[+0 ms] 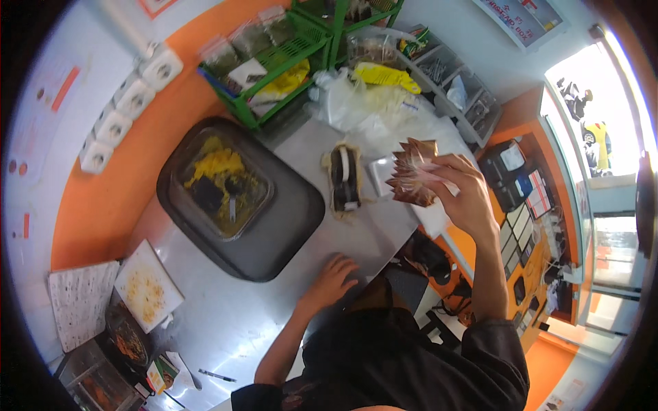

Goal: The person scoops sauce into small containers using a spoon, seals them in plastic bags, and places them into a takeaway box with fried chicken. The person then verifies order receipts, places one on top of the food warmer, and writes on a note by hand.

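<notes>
My right hand [462, 192] is raised over the right end of the steel table. It grips a fanned bundle of small brown pouches [415, 192] with pointed corners. On the table's near edge rests my left hand [329, 281], holding nothing, thumb apart from the fingers. Between the hands and the far side stands a tape dispenser [345, 177] with a roll in it. To its left, a black tray [288, 216] carries a clear plastic container [267, 190] of yellow food. A dark spoon or scoop [232, 205] and a dark block lie in that food.
Green plastic baskets [252, 92] hold packets at the back. Clear plastic bags [370, 110], a yellow glove [385, 77] and a divided bin [457, 87] stand beside them. At left are a stained white cutting board [149, 287] and a pen [217, 375]. Phones lie on the right-hand counter [537, 262].
</notes>
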Tool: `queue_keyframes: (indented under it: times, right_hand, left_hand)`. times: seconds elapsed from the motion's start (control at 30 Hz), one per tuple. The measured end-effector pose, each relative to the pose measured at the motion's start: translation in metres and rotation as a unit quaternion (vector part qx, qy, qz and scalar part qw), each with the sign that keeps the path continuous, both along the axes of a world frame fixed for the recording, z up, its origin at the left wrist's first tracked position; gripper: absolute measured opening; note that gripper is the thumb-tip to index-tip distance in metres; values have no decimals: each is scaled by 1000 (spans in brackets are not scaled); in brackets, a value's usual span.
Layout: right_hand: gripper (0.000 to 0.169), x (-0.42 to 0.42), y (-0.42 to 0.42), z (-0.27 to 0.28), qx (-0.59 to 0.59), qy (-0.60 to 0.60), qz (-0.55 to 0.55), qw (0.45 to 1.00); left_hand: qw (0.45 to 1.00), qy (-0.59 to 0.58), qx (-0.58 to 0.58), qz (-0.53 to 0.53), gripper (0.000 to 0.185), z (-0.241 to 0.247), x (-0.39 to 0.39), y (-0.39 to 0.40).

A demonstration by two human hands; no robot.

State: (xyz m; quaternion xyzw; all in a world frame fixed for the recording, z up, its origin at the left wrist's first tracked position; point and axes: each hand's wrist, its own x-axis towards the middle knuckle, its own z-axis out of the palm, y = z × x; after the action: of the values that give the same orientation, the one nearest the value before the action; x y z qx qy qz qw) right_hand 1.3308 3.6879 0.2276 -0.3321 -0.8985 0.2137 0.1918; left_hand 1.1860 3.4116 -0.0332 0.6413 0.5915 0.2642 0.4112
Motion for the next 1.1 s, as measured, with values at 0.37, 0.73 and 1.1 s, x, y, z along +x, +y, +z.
queue_keyframes:
  times: [0.37, 0.73, 1.1]
  right_hand:
    - [21, -72, 290, 0, 77, 73, 126, 986]
    - [26, -58, 373, -24, 89, 86, 144, 982]
    - [27, -23, 365, -64, -42, 10, 105, 994]
  left_hand:
    - [979, -165, -117, -9, 37, 105, -21, 162]
    - [916, -4, 134, 377, 20, 213, -213, 405]
    - [945, 106, 214, 222, 73, 124, -142, 546]
